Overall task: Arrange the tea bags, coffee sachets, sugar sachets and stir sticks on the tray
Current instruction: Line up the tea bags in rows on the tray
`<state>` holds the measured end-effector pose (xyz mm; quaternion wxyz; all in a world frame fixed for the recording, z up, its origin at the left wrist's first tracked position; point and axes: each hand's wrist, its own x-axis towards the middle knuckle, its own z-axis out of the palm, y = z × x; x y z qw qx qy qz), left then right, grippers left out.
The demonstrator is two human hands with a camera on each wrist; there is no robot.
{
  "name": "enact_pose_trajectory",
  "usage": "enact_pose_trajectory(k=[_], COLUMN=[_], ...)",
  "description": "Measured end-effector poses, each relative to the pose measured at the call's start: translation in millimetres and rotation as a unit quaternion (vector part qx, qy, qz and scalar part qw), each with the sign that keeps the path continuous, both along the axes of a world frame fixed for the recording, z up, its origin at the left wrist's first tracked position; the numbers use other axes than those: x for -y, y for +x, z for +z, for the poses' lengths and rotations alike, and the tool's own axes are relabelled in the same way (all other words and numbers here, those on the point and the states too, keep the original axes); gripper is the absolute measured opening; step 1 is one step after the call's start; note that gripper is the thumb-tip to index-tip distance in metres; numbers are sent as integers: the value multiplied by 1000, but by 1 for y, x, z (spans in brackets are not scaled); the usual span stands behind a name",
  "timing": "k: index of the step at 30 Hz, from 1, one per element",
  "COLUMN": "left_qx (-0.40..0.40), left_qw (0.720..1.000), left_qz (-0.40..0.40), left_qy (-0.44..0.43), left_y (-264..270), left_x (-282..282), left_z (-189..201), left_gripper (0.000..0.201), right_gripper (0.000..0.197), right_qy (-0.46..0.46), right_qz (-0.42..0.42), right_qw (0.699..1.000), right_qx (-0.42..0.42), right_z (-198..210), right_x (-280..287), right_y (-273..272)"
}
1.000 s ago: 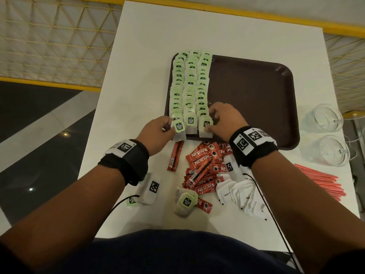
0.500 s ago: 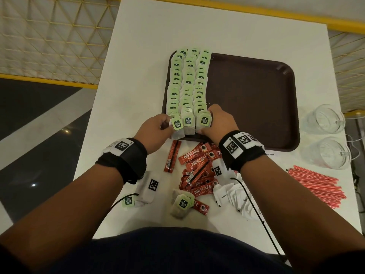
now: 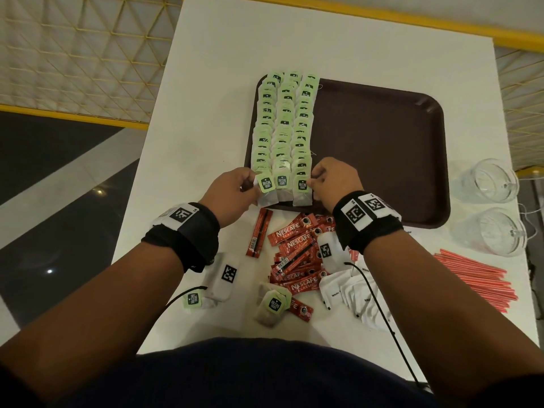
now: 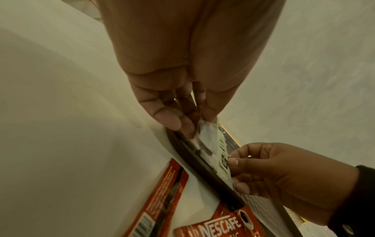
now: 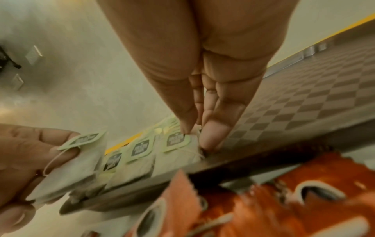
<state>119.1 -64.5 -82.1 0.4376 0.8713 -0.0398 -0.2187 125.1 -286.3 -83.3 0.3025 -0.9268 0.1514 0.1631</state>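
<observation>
Three rows of green-tagged tea bags (image 3: 282, 128) fill the left side of the brown tray (image 3: 382, 142). At the rows' near end my left hand (image 3: 253, 182) pinches the front left tea bag (image 3: 266, 187), seen close in the left wrist view (image 4: 209, 139). My right hand (image 3: 313, 184) pinches the front right tea bag (image 3: 301, 189), its tag (image 5: 178, 141) showing by the fingertips (image 5: 209, 137). Red coffee sachets (image 3: 297, 254), white sugar sachets (image 3: 347, 293), two loose tea bags (image 3: 272, 304) and red stir sticks (image 3: 477, 278) lie on the white table.
Two clear glass cups (image 3: 485, 184) stand right of the tray near the table's right edge. The tray's right half (image 3: 397, 178) is bare. A single coffee sachet (image 3: 259, 234) lies apart under my left wrist. Yellow mesh railing runs beyond the table.
Both hands have stayed at the near end of the tea bag rows. The front bags have shifted slightly, and the left one now sits less tilted.
</observation>
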Motion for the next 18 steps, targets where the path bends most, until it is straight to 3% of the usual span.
enact_pose_trajectory(k=[4,8,11,18], left_qx=[3,13,7,-12], left_qw=[1000,998,997,997], left_qz=[10,19,9,33], left_qy=[-24,-56,-79,-75], left_y=[2,5,4,3], left_x=[3,14,22,14], left_z=[4,9,11,5], left_gripper=[16,10,12,7], right_gripper=[19,24,18,16], right_qy=[-4,148,211,149], right_qz=[30,95,84,-4], right_qw=[999,984,973,988], right_qx=[46,-2,-30,-42], right_z=[21,36,34,17], right_x=[1,-8,-12,8], right_y=[-4,-12,-17,-21])
